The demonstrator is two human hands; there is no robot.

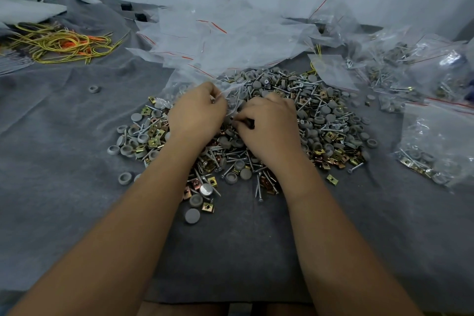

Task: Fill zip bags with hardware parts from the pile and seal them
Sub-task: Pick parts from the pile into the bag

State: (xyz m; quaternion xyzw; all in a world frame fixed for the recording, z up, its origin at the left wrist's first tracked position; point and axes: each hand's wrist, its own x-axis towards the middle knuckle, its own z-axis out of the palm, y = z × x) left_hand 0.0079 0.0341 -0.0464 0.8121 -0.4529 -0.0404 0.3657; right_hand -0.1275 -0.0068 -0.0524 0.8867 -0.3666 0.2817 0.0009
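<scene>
Left hand (196,110) curled, pinching the edge of a clear zip bag (184,82) at about 12 o'clock from its knuckles; right hand (266,123) curled just beside it at 3 o'clock, fingertips bunched on small parts, exactly which cannot be told. Both resting over the middle of the pile (256,131), spread wide across the grey cloth on the table (64,136): grey caps, screws and yellowish square clip nuts all mixed. Beyond the pile at 12 o'clock, a loose heap of empty bags (218,38) with red zip lines. At 3 o'clock, well apart from the hands, filled bags (436,141) lying flat. At 10 o'clock, far off, a tangle of yellow and orange ties (64,43). Judged step: loading a pinch of parts into the held bag. Key relation: bag mouth lying up and left of the right hand, at roughly 10 o'clock from it, long axis of the bag running away toward 11 o'clock; right hand nearer the parts, left hand nearer the mouth, so a short carry leftward likely. Mouth gape hidden behind the left hand.
</scene>
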